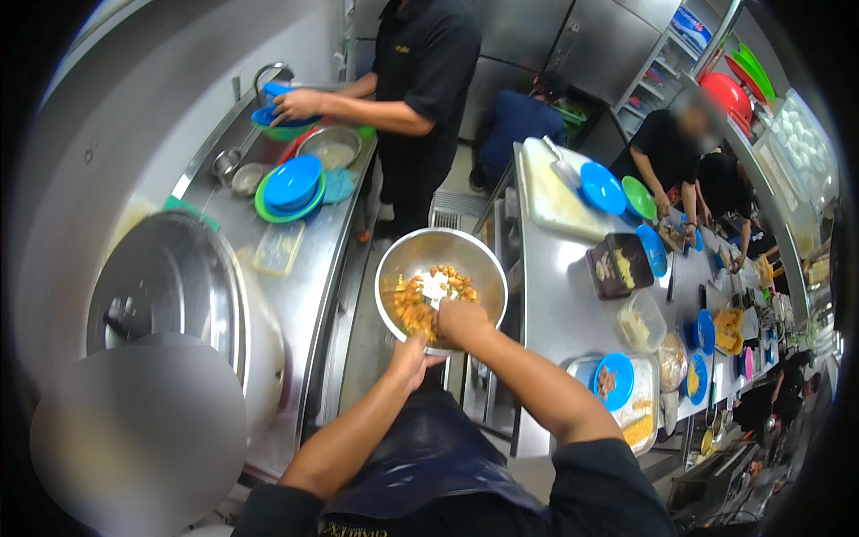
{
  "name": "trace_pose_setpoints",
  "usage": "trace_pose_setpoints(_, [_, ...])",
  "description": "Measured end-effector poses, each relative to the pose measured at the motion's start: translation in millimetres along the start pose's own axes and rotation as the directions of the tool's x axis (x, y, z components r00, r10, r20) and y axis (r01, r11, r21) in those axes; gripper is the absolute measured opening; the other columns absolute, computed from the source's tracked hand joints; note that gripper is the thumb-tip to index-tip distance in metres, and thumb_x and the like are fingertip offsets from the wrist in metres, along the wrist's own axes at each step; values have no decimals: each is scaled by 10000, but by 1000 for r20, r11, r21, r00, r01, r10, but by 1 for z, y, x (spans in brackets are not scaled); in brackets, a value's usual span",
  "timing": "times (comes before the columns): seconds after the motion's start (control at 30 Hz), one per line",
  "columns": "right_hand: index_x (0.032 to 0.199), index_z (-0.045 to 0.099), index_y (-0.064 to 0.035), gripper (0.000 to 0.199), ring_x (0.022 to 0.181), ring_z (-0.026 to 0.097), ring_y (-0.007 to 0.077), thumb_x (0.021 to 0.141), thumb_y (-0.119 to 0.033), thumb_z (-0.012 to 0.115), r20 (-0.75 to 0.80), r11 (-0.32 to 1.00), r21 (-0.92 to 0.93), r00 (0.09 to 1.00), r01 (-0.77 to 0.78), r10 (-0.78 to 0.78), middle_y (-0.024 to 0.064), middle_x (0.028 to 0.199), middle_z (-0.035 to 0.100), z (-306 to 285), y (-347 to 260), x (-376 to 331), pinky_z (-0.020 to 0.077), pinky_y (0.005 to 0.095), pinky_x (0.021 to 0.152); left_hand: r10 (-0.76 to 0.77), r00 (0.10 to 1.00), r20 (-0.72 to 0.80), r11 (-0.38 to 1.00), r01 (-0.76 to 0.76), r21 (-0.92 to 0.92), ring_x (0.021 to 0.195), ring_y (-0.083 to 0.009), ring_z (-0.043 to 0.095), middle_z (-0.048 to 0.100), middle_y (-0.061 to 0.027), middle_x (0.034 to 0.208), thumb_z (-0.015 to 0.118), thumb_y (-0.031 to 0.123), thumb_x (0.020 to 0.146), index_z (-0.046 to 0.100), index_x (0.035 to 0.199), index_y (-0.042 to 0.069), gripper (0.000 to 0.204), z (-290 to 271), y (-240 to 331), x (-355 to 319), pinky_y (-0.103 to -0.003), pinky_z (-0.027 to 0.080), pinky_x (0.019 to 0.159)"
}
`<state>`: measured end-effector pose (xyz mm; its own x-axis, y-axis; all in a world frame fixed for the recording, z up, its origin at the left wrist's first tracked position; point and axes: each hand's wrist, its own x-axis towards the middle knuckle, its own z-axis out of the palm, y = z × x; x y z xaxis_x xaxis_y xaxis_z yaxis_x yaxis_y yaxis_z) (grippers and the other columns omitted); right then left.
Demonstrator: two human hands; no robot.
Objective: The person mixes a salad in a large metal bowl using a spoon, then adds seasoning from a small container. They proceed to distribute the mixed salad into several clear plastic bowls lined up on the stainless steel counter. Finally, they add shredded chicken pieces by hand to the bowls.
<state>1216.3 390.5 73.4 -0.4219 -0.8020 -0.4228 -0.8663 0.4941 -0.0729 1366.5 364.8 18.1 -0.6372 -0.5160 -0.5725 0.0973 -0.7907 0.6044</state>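
Note:
A large stainless-steel mixing bowl (pixel 488 259) is held in front of my body, above the gap between two counters. Orange-brown diced food (pixel 414 309) fills its bottom, with a white clump (pixel 435 285) on top. My left hand (pixel 413 362) grips the bowl's near rim, thumb at the edge and fingers curled underneath. Inside the bowl, my right hand (pixel 462 322) is closed like a fist over the food. A small greyish bit shows by its fingers, but what it holds is hidden.
Left, a steel counter carries a big lidded pot (pixel 165 277) and stacked blue bowls (pixel 293 183). A person (pixel 425 98) stands there handling a blue bowl. The right counter (pixel 559 309) holds a cutting board (pixel 559 201), a dark container (pixel 619 266) and a tray (pixel 640 425). Other people work beyond.

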Motion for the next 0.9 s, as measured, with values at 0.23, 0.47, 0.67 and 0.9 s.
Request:
trace_pose_setpoints(0.23, [967, 717, -33, 340, 840, 738, 366, 947, -332, 556, -59, 989, 109, 993, -100, 107, 182, 903, 744, -10, 94, 99, 584, 473, 753, -17, 995, 101, 989, 2, 150, 1077, -367, 687, 599, -237, 1309, 363, 28, 934, 377, 1448, -36, 518, 79, 42, 92, -493, 628, 822])
trace_pose_setpoints(0.47, [1027, 703, -48, 290, 826, 747, 334, 903, -295, 615, -38, 998, 5, 997, -65, 65, 186, 905, 747, -81, 174, 175, 589, 454, 695, -71, 997, 35, 978, 63, 198, 1141, -380, 662, 542, -244, 1394, 355, 13, 896, 284, 1508, -19, 617, 151, 78, 192, -475, 644, 819])
trace_pose_setpoints(0.67, [1024, 692, -20, 265, 821, 747, 348, 917, -242, 594, -68, 998, 67, 998, 7, -2, 213, 920, 741, -135, 221, 233, 593, 450, 705, -19, 992, 127, 987, -2, 160, 1075, -427, 661, 558, -276, 1317, 424, -18, 871, 316, 1440, -98, 585, 208, 136, 225, -515, 637, 822])
trace_pose_setpoints(0.9, [1038, 685, -5, 344, 792, 743, 351, 935, -315, 575, -76, 994, 92, 995, -63, 70, 212, 913, 740, -202, 262, 290, 594, 453, 697, -114, 982, 152, 969, 77, 233, 1115, -372, 668, 601, -219, 1312, 404, 55, 941, 380, 1451, 5, 513, 274, 191, 293, -516, 614, 825])
